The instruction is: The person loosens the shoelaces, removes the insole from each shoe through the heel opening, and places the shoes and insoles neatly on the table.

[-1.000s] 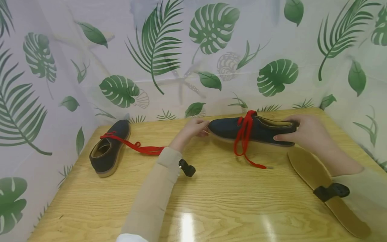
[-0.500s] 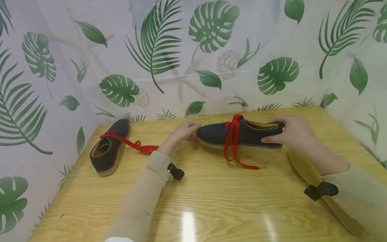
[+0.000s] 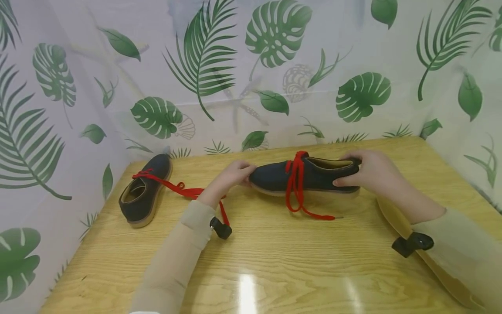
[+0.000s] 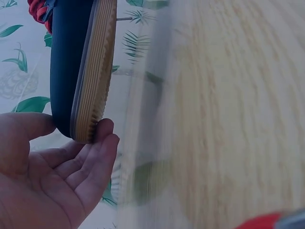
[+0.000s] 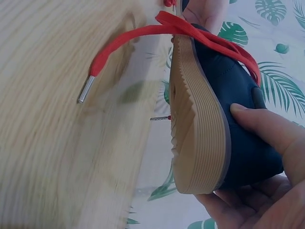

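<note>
I'm pinching a shoe (image 3: 269, 177) aloft, left hand (image 3: 234, 173) and right hand (image 3: 374, 171), near the tabletop's far edge (image 3: 392, 144) (lowering likely needs levelness).

1. The head camera up there looked forward and down over the table (image 3: 290, 257) to the leafy cloth (image 3: 235, 52), from farthest away.
2. The left wrist camera (image 3: 222, 229) looked from close up, across the left hand (image 4: 52, 179), at the toe of the dark shoe (image 4: 78, 71).
3. The right wrist camera (image 3: 422, 240) was close too, facing the heel by the right hand (image 3: 374, 174).
4. I saw that all three shared the shoe, and the head and right wrist views shared both hands.
</note>
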`<state>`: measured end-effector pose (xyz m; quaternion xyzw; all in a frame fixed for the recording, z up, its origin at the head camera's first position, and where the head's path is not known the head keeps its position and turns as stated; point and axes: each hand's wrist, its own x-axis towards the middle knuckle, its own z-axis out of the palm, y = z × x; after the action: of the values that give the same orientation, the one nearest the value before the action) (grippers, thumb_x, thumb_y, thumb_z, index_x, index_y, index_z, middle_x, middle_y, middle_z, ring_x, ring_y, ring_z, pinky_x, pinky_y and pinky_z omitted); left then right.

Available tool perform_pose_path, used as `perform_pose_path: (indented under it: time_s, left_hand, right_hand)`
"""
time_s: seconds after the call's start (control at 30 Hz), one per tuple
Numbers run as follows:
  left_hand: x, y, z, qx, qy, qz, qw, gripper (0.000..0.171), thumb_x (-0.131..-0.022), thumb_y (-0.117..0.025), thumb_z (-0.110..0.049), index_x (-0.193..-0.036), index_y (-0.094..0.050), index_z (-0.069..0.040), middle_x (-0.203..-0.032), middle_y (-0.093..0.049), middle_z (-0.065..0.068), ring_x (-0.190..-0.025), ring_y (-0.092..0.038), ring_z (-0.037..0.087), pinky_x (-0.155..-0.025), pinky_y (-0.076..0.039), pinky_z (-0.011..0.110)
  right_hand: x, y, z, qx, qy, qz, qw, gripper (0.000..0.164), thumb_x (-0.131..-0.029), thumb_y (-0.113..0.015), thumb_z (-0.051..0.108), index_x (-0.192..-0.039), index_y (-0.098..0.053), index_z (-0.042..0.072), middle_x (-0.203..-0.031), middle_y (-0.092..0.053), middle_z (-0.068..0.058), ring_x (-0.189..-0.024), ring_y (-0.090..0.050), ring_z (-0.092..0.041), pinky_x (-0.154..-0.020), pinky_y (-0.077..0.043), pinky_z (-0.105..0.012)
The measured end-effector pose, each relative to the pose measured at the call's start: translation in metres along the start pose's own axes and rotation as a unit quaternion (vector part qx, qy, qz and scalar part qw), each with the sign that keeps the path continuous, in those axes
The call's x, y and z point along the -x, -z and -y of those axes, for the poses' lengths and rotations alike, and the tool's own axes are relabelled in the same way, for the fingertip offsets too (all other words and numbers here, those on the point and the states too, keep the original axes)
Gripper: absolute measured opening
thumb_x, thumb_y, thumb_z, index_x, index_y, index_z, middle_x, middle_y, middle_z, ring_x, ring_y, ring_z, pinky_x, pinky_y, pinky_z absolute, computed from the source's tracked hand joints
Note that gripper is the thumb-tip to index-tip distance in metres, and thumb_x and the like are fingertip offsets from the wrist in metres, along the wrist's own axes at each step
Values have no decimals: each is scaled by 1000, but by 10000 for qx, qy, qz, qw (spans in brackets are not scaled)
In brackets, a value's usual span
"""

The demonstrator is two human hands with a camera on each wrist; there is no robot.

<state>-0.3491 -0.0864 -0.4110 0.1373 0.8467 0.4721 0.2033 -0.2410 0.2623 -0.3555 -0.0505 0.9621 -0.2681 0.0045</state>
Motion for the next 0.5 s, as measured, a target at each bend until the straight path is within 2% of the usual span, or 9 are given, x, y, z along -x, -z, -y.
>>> perform_pose_path:
  time_s: [0.2, 0.27, 0.33, 0.4, 0.5]
  left_hand:
    - [8, 2, 4, -219, 271, -123, 9993, 39, -112, -55, -25, -127, -70, 7, -81, -59, 1, -82, -68, 13, -97, -63, 37]
    - [11, 3, 6, -129, 388, -149, 9991, 40, -111, -58, -27, -132, -69, 6, -93, -68, 7, -87, -70, 15, -99, -63, 37]
    - [14, 3, 7, 119, 491, -177, 9986, 43, -109, -61, -27, -137, -67, 5, -115, -73, 15, -95, -72, 19, -102, -62, 38]
    - [18, 4, 8, 300, 530, -220, 9979, 44, -108, -63, -26, -139, -65, 5, -134, -69, 21, -104, -73, 25, -103, -62, 38]
    - [24, 7, 9, 463, 520, -255, 9972, 46, -106, -66, -24, -143, -63, 4, -147, -62, 24, -115, -72, 34, -105, -61, 40]
  right_hand:
    - [-3, -5, 1, -70, 174, -26, 9998, 73, -77, -96, 38, -133, -68, 0, -132, -68, -30, -119, -62, -48, -97, -52, -62]
    - [-3, -7, 1, -91, 206, -27, 9997, 73, -77, -96, 37, -132, -68, -1, -130, -68, -30, -116, -62, -47, -95, -52, -61]
    - [-2, -8, 2, -120, 221, -19, 9997, 72, -77, -96, 36, -132, -68, -1, -131, -68, -30, -115, -62, -46, -94, -52, -60]
    - [-2, -9, 4, -158, 224, -23, 9996, 72, -77, -96, 36, -132, -68, -1, -131, -68, -30, -116, -62, -46, -94, -52, -59]
    - [-1, -9, 7, -221, 244, -46, 9994, 71, -77, -96, 35, -132, -68, 0, -131, -68, -30, -117, -62, -45, -95, -52, -58]
